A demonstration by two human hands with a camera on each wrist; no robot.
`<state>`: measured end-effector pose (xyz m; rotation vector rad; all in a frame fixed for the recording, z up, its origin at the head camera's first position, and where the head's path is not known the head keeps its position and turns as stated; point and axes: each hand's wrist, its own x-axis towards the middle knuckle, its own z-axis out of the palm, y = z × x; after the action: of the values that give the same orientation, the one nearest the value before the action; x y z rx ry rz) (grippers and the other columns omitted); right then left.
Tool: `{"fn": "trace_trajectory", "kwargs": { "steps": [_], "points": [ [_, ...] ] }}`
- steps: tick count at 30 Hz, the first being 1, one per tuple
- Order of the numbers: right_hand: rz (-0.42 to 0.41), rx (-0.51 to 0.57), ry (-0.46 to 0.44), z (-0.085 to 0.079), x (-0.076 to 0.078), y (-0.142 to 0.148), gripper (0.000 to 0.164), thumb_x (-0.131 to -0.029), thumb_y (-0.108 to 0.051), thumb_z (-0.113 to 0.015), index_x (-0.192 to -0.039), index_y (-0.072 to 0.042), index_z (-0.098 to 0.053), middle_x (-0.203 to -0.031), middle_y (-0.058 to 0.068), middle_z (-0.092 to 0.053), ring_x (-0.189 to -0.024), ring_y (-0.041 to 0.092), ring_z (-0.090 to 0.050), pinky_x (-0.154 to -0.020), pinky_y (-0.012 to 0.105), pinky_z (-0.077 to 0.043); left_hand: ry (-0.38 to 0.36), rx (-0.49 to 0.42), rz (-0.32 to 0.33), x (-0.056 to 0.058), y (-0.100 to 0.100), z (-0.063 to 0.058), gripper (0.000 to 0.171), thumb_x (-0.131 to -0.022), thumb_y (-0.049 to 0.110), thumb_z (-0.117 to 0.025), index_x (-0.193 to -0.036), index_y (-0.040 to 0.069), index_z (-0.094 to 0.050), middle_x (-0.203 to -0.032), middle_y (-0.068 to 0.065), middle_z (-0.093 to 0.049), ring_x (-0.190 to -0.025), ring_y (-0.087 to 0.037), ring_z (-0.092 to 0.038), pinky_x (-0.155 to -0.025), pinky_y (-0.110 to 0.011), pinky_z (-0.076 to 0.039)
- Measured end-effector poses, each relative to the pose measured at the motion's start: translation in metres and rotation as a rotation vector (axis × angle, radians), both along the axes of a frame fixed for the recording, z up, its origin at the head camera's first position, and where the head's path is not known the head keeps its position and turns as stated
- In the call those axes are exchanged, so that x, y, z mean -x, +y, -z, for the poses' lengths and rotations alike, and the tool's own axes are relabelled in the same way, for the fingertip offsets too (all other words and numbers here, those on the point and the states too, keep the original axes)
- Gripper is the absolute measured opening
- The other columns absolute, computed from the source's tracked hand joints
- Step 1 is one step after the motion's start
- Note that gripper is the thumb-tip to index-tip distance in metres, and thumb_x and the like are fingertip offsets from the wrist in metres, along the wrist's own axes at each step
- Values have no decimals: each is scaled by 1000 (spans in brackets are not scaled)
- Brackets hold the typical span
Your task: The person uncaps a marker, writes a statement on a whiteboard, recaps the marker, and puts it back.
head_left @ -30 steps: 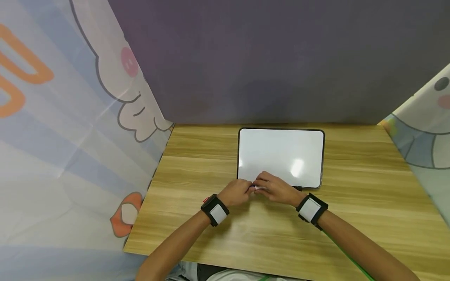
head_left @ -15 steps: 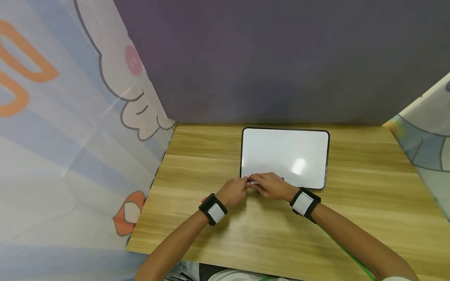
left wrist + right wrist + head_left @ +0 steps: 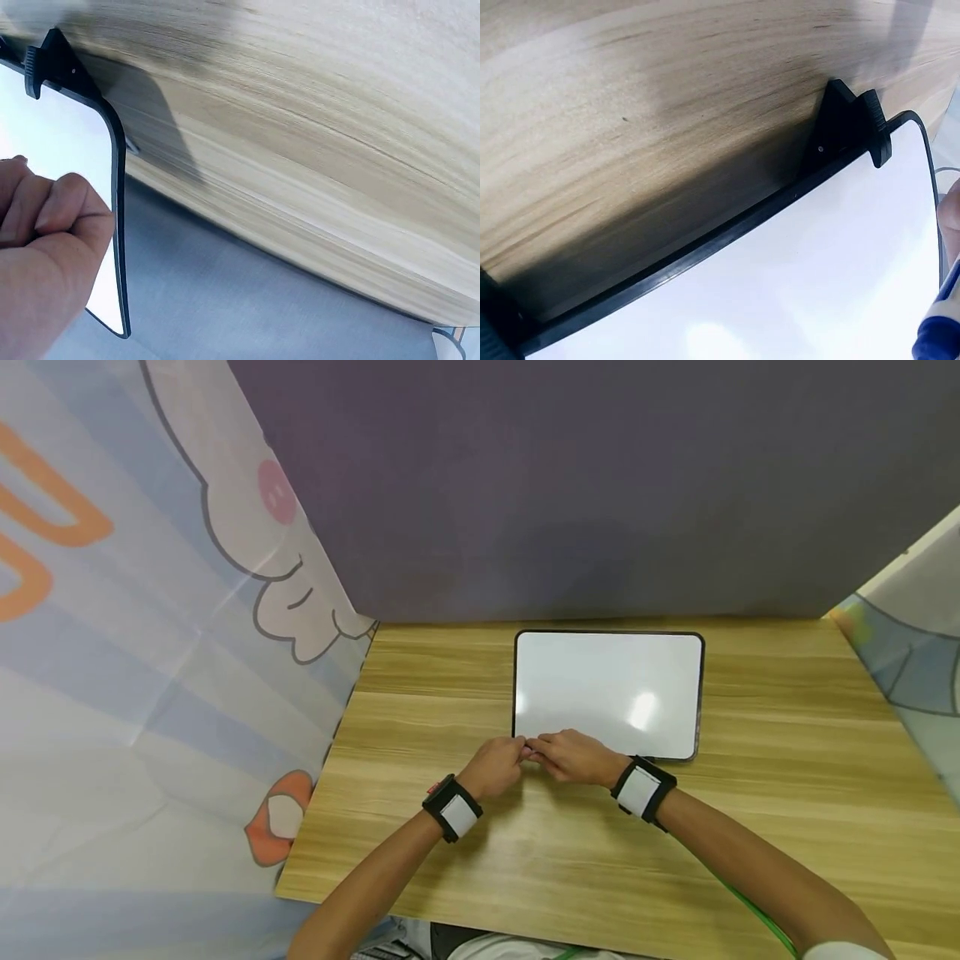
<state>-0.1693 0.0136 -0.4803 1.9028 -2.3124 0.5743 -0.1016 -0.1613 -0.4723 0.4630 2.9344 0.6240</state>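
A blue-and-white marker (image 3: 938,330) shows its blue end at the lower right of the right wrist view; in the head view the hands hide most of it. My right hand (image 3: 581,759) grips it with bent fingers. My left hand (image 3: 491,767) meets the right at the fingertips and pinches the marker's other end, its fingers curled in the left wrist view. Both hands are over the near edge of a white, black-framed whiteboard (image 3: 607,681), toward its left corner.
Black clip-like feet, one of them a stand foot (image 3: 847,124), hold the board's edge on the wood-grain table (image 3: 420,710). A dark grey panel (image 3: 585,493) rises behind the table. A printed cloth (image 3: 150,777) hangs at the left.
My right hand has shifted left toward the left hand, closing the space between them. The white barrel seen between the hands earlier is now nearly covered.
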Motion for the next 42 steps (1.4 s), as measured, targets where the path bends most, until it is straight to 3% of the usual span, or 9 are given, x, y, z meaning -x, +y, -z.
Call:
{"fn": "trace_trajectory", "kwargs": {
  "steps": [6, 9, 13, 16, 20, 24, 28, 35, 42],
  "points": [
    [5, 8, -47, 7, 4, 11, 19, -91, -14, -57, -104, -2, -64, -71, -4, -67, -57, -2, -54, -54, 16, -47, 63, 18, -45, 1, -8, 5, 28, -96, 16, -45, -69, 11, -48, -61, 4, -38, -58, -9, -42, -53, -21, -33],
    [29, 14, -25, 10, 6, 19, 22, -89, -14, -60, -106, -1, -65, -74, -2, -69, -59, 0, -58, -56, 18, -49, 69, -23, -91, 2, -13, 8, 28, -95, 14, -46, -67, 14, -43, -61, 4, -37, -59, -8, -42, -54, -21, -33],
    [36, 30, 0, 10, 6, 21, 26, -88, -17, -61, -109, -1, -64, -84, 2, -72, -67, 6, -65, -61, 23, -53, 90, -28, -100, 2, -18, 12, 26, -95, 15, -44, -69, 13, -45, -62, 3, -42, -61, -10, -46, -55, -22, -38],
    [27, 43, 16, 8, 5, 22, 25, -87, -17, -62, -108, -1, -64, -85, 2, -72, -68, 8, -66, -61, 24, -53, 124, 1, -129, 2, -22, 15, 23, -96, 16, -44, -76, 9, -52, -67, 0, -53, -67, -13, -56, -60, -27, -46],
    [36, 48, 35, 7, 4, 24, 28, -84, -17, -66, -108, -1, -65, -83, 2, -70, -67, 9, -66, -61, 24, -53, 146, 50, -215, 1, -29, 19, 17, -97, 12, -43, -91, 2, -55, -80, -10, -62, -79, -24, -63, -70, -35, -52],
    [46, 30, 32, 9, 3, 26, 33, -84, -19, -66, -113, -3, -64, -83, -2, -66, -62, 4, -59, -59, 21, -50, 106, 79, -298, 0, -33, 22, 16, -92, 4, -47, -105, -3, -54, -97, -17, -58, -82, -28, -62, -71, -36, -52],
    [44, 1, 21, 11, 4, 27, 34, -87, -17, -64, -119, -6, -61, -89, -2, -56, -61, 0, -46, -57, 17, -45, 85, 76, -372, -1, -33, 25, 21, -91, 4, -51, -110, -4, -55, -106, -17, -51, -77, -27, -63, -66, -34, -53],
    [50, -38, -2, 14, 4, 31, 36, -88, -10, -59, -124, -9, -59, -94, -1, -52, -69, 1, -42, -60, 16, -43, 111, 80, -423, 0, -30, 33, 20, -91, 13, -56, -106, 0, -57, -93, -15, -59, -80, -28, -61, -66, -37, -53],
    [51, -46, 20, 12, 4, 32, 38, -88, -10, -60, -125, -9, -58, -94, 0, -53, -70, 2, -43, -60, 16, -43, 193, 102, -461, 3, -30, 39, 19, -90, 13, -56, -108, 7, -57, -84, -15, -59, -71, -26, -57, -50, -32, -45]
  ]
}}
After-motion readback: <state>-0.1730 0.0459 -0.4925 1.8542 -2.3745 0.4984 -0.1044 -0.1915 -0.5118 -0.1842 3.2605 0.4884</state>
